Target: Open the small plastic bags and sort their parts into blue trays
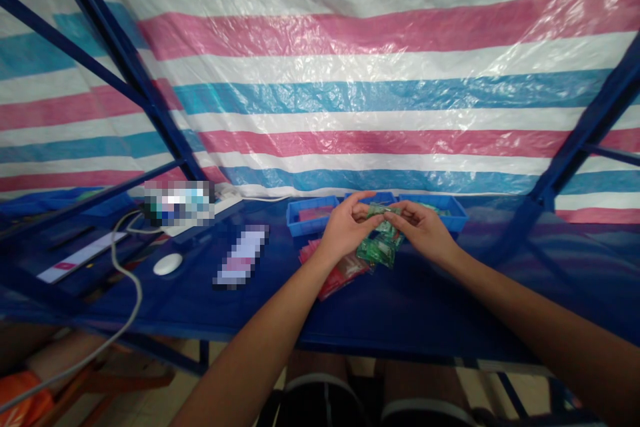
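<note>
Both hands meet over the blue table. My left hand (353, 223) and my right hand (419, 225) pinch the upper edge of a small clear plastic bag (383, 217) with a green tint. Just below the fingers hang or lie more green packets (377, 250); I cannot tell whether they are joined to the held bag. Partly under my left wrist, a pile of red and pink packets (343, 273) rests on the tabletop. What is inside the bags is too small to make out.
Blue plastic bins (453, 217) stand along the back of the table, some with packets inside. Left of my arm lie a phone (243, 257), a white oval object (168, 264) and a white cable (135, 280). Blue metal posts (165, 127) rise before a striped tarp (375, 100).
</note>
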`<state>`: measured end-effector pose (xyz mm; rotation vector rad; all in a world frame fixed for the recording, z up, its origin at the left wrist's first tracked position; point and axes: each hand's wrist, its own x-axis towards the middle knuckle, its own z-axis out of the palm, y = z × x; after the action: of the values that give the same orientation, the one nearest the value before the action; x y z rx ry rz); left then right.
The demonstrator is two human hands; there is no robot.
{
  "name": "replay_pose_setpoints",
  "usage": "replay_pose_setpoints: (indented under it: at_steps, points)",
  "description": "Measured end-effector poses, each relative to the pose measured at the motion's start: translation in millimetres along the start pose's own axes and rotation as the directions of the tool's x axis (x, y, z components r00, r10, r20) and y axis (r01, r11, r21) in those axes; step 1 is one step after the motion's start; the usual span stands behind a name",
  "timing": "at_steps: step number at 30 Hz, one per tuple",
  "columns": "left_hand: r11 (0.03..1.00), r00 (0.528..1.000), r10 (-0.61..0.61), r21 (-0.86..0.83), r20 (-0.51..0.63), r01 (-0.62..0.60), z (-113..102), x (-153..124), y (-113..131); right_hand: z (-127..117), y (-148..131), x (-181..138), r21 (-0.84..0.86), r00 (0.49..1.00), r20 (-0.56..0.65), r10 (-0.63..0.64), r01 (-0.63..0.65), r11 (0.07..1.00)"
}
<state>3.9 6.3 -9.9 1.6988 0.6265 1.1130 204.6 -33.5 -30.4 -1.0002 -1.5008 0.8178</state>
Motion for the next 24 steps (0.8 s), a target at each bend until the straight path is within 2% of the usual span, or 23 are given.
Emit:
replay_pose_setpoints:
  at_steps: [8, 14, 17, 19, 21, 24]
  points:
    - [0.993, 1.0, 0.013, 0.118, -0.004, -0.012, 0, -1, 2, 1, -1, 1, -0.006, 0.999, -0.03, 0.014, -0.015, 1.0]
    - [0.999, 1.0, -0.001, 0.053, 0.019, 0.0, 1, -2, 4, 0, -4, 0, -0.017, 1.0, -0.008, -0.018, 0.018, 1.0]
    - [0.999, 0.999, -0.004, 0.035, 0.035, 0.003, 1, -3, 4, 0, -5, -2, -0.087, 0.999, -0.018, -0.039, 0.037, 0.995]
    - [0.999, 1.0, 0.007, 0.054, 0.011, -0.008, 1, -3, 4, 0, -8, -5, -0.211, 0.993, -0.034, -0.111, 0.101, 0.972]
    - [0.998, 0.999, 0.021, 0.061, -0.05, -0.018, 0, -2, 3, -1, -12, -7, -0.366, 0.967, 0.007, -0.253, 0.238, 0.9]
    - [1.0, 0.991, -0.003, -0.016, -0.131, 0.001, -2, 0, 2, -4, -19, -6, -0.515, 0.878, 0.162, -0.45, 0.464, 0.721]
